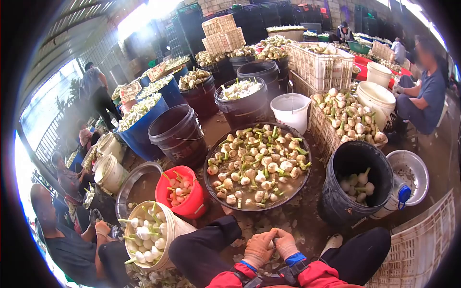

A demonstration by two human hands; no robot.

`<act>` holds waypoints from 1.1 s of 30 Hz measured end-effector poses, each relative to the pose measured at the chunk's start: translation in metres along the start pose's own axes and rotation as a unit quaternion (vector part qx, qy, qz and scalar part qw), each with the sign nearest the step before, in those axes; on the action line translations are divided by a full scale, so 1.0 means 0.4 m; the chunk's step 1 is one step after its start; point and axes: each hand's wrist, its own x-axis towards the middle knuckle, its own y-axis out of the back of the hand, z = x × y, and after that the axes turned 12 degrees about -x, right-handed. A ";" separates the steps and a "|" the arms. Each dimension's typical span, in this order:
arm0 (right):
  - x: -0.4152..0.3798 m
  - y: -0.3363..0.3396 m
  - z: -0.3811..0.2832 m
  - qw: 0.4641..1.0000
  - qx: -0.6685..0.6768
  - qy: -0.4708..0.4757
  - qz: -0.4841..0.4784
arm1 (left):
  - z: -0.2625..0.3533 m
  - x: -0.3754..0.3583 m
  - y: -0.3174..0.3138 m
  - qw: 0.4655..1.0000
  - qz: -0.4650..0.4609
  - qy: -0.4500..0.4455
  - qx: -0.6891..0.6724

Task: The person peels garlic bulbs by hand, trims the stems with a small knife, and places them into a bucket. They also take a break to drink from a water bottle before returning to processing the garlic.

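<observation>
Both hands closed together over a small garlic bulb (272,243), left hand (258,249) and right hand (286,244) touching, low between the knees. Just ahead, a wide dark basin (210,185) heaped with garlic. Red bucket (192,207) to the left, black bucket (336,204) to the right, white pail (170,230) beside the left knee. Peel scraps on the floor (307,216).

Wide basin (209,158): dull metal. Red bucket (165,185): glossy plastic. Dark bucket (336,201): matt plastic. White crates (321,67): plastic lattice. Both hands (271,246): orange knit cloth gloves.
</observation>
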 end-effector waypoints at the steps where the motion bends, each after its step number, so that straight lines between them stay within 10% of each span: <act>1: -0.023 0.015 -0.046 1.000 0.010 0.010 -0.019 | -0.001 0.000 0.006 1.000 0.001 0.000 -0.001; 4: -0.059 0.046 -0.157 0.997 0.040 0.017 -0.067 | -0.024 0.008 0.029 0.965 0.043 0.102 -0.238; 15: -0.063 0.022 -0.129 0.999 -0.041 0.009 -0.035 | -0.014 -0.001 0.020 0.997 -0.037 0.053 -0.032; 16: -0.067 0.025 -0.143 0.997 -0.061 0.010 -0.035 | -0.021 -0.007 0.020 0.934 0.036 0.147 -0.323; 19: -0.055 0.039 -0.132 0.993 0.013 0.096 -0.071 | -0.089 -0.030 0.015 0.444 0.157 0.269 -0.840; 21: -0.071 0.041 -0.171 0.991 0.012 0.121 -0.052 | -0.127 -0.030 0.013 0.392 0.186 0.316 -0.844; 25: -0.062 0.021 -0.161 0.982 0.142 0.000 -0.124 | -0.103 -0.037 -0.007 0.476 0.145 0.317 -0.808; 27: -0.056 0.017 -0.141 0.982 0.160 -0.045 -0.085 | -0.070 -0.020 0.003 0.671 0.094 0.282 -0.679; 28: -0.054 0.021 -0.139 0.978 0.191 -0.052 -0.069 | -0.070 -0.016 0.002 0.894 0.112 0.151 -0.407; 33: -0.058 0.034 -0.150 0.977 0.210 -0.014 -0.021 | -0.054 -0.023 0.002 0.949 0.082 0.092 -0.291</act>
